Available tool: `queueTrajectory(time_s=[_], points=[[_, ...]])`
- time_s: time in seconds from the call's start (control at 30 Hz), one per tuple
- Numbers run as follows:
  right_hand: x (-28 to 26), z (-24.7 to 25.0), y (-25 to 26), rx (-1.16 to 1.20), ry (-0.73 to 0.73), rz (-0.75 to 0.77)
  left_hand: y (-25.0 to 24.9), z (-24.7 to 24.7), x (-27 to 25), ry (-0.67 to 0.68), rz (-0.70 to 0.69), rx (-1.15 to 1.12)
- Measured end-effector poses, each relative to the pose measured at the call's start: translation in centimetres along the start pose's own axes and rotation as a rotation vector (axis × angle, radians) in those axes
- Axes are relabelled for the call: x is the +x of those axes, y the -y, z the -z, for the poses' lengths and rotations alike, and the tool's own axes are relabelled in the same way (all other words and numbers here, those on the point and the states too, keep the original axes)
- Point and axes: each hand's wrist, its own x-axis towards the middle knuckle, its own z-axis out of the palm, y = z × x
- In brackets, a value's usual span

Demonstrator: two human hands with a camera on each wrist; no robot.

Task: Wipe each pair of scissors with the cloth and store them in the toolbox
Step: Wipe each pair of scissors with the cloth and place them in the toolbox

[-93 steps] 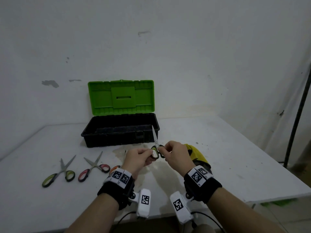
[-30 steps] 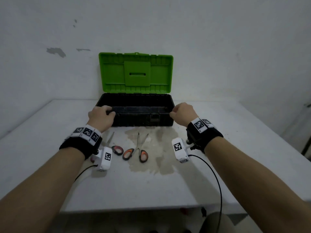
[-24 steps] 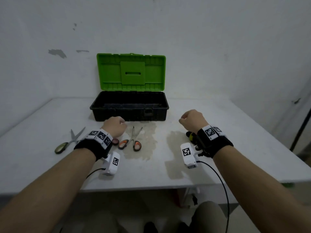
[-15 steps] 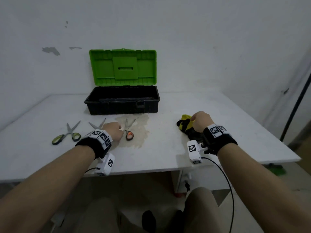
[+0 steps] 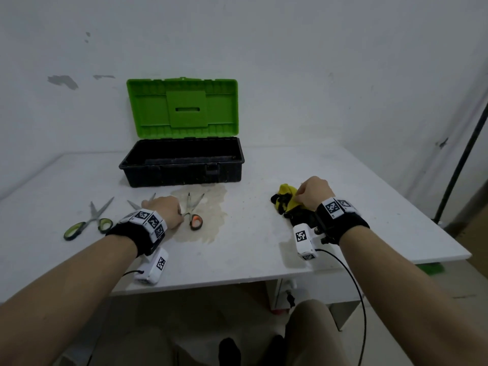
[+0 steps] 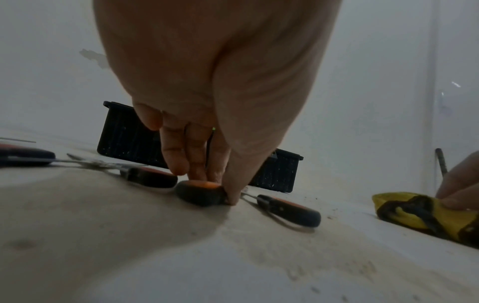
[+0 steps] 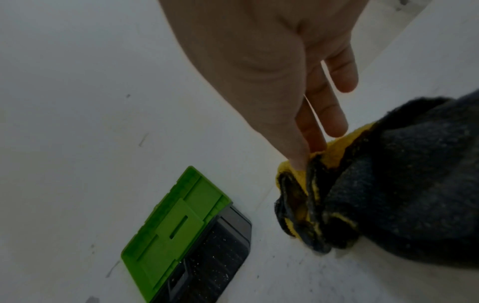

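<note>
On the counter, green-handled scissors lie at 9 o'clock. My left hand hides its grip from overhead; the left wrist view shows fingertips pinching an orange-handled scissors loop. Toolbox open at 12. At 3, my right hand pinches the yellow cloth.

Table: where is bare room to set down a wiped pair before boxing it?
Bare table lies between the orange-handled scissors and the cloth, and along the near edge. It is crowded left of that, around the left hand and the green-handled scissors. The toolbox stands open.
</note>
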Motion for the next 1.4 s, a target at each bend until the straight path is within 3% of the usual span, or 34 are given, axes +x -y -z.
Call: queueTrajectory(time_s=[0.17, 0.27, 0.47, 0.63, 0.8, 0.9, 1.07, 1.2, 1.4], points=[[-0.3, 0.2, 1.0, -0.099, -0.049, -0.003, -0.3, 0.3, -0.5, -0.005, 0.003, -0.101], [-0.9, 0.7, 2.2, -0.121, -0.131, 0.049, -0.1, 0.6, -0.8, 0.004, 0.001, -0.318], [-2.1, 1.2, 4.0, 0.333, -0.171, 0.307, -1.0, 0.8, -2.8, -0.054, 0.021, -1.122], [-3.3, 0.4, 4.7, 0.69, 0.025, 0.386, -3.4, -0.2, -5.4, -0.031, -0.023, -1.405], [-5.3, 0.1, 4.1, 0.868, 0.269, 0.479, -5.9, -0.5, -7.5, 0.037, -0.074, -1.486], [-5.8, -0.1, 3.8, 0.888, 0.263, 0.434, -7.2, -0.6, -7.7, 0.082, -0.093, -1.51], [-6.6, -0.1, 4.5, 1.042, 0.418, 0.28, -9.1, -0.6, -8.0, 0.123, -0.106, -1.515], [-7.1, -0.4, 4.4, 0.716, 0.31, 0.543, -10.0, 0.0, -8.6, 0.139, -0.158, -1.514], [-7.3, -2.4, 5.7, 0.625, -0.02, 0.606, -11.2, 0.7, -9.7, 0.146, -0.24, -1.556]])
